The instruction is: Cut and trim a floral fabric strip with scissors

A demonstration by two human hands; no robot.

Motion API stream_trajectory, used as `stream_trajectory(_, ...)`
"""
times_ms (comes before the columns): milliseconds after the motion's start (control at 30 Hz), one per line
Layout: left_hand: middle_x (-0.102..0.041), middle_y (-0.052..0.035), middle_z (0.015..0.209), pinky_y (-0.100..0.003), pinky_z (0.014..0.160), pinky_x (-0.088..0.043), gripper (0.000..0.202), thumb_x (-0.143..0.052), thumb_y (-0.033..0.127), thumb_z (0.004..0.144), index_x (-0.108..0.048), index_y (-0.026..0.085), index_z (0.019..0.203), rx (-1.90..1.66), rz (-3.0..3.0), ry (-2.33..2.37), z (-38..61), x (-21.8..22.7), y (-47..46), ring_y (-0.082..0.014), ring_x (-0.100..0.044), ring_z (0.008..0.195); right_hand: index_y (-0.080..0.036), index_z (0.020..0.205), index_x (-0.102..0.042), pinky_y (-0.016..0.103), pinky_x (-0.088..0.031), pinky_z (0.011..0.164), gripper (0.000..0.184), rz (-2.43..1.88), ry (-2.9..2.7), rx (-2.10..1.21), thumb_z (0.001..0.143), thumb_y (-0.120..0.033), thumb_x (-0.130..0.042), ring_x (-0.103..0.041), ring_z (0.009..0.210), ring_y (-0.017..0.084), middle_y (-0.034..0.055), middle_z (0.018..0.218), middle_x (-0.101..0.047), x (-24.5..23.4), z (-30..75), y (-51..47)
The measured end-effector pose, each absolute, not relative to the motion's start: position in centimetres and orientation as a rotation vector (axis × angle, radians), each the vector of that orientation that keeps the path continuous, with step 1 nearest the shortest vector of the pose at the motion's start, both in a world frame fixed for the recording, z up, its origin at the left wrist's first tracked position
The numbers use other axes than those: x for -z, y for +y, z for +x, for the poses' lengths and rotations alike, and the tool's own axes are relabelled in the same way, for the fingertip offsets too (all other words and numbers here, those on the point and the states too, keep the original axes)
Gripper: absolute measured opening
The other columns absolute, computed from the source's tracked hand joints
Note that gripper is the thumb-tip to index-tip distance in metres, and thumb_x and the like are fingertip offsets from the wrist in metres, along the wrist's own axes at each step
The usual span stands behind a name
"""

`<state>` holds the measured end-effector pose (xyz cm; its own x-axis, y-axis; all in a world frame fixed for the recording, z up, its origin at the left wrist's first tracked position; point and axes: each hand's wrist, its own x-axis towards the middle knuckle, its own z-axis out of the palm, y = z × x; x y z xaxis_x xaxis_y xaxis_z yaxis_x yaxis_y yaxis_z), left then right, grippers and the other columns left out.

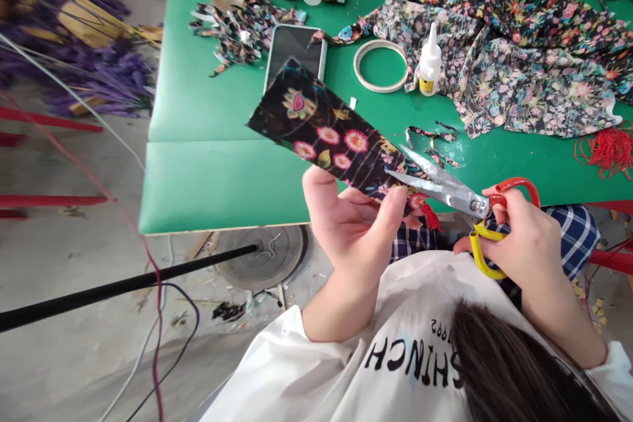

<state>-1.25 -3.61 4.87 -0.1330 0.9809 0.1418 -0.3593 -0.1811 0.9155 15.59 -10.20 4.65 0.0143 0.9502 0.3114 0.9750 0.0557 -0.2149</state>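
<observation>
A green table (222, 178) stood over a grey floor (64, 250) scattered with debris. Above its near edge, the left hand (353, 231) gripped a dark floral strip (321, 132) by its lower end, the thumb pressed on the upper face and the fingers beneath. The strip slanted up and to the left from that hand, its broad far end lying beyond the fingertips, over the table and across the lower part of a phone (297, 46) in the view. Red threads (431, 216) hung at its near end.

The right hand (527, 234) was closed round the red and yellow handles of the scissors (455, 196). Their 2 blades were parted and pointed left, at the strip's right-hand edge just beside the left thumb; 1 blade crossed in front of the cloth.

Past the strip lay a white ring (357, 69), an upright white bottle (430, 66) and a large floral cloth (534, 79), with thin scraps (435, 135) nearer the scissors.
</observation>
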Motion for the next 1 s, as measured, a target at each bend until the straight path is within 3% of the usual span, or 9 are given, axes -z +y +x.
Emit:
stream_trajectory(267, -0.068, 0.0086, 0.075, -0.014, 0.042, -0.055, 0.032, -0.073, 0.018, 0.078, -0.051, 0.028, 0.1, -1.495, 0.958, 0.9, -1.31, -4.97, -3.7, -0.0062, -0.062, 0.046, -0.017, 0.083, -0.055, 0.023, -0.033, 0.048, 0.031, -1.956, -1.948, 0.181, 0.081, -0.048, -0.059, -0.049, 0.043, 0.008, -0.0063, 0.05, -0.049, -4.64, 15.52, -10.19)
stream_trajectory(667, -0.067, 0.0087, 0.075, -0.012, 0.04, -0.054, 0.033, -0.076, 0.017, 0.075, -0.054, 0.025, 0.098, -1.49, 0.877, 0.936, -1.13, -4.88, -3.7, -0.0047, -0.06, 0.043, -0.02, 0.069, -0.05, 0.023, -0.03, 0.045, 0.026, -1.981, -1.945, 0.335, 0.081, -0.041, -0.059, -0.044, 0.037, 0.007, -0.0067, 0.044, -0.049, -4.71, 15.43, -10.03)
stream_trajectory(867, -0.066, 0.0096, 0.071, -0.013, 0.038, -0.053, 0.034, -0.076, 0.022, 0.075, -0.051, 0.025, 0.098, -1.478, 0.931, 0.968, -1.25, -4.72, -3.58, -0.0053, -0.059, 0.042, -0.02, 0.071, -0.05, 0.022, -0.03, 0.045, 0.027, -1.983, -1.885, 0.248, 0.082, -0.043, -0.059, -0.044, 0.038, 0.007, -0.0067, 0.047, -0.051, -4.23, 15.7, -10.24)
stream_trajectory(1000, -0.066, 0.0091, 0.071, -0.014, 0.039, -0.053, 0.035, -0.076, 0.022, 0.076, -0.049, 0.025, 0.099, -1.479, 0.958, 0.981, -1.42, -4.57, -3.41, -0.0061, -0.06, 0.042, -0.018, 0.082, -0.05, 0.022, -0.034, 0.044, 0.041, -2.001, -1.877, 0.109, 0.083, -0.059, -0.048, -0.053, 0.045, 0.01, -0.0037, 0.055, -0.053, -4.12, 15.91, -10.15)
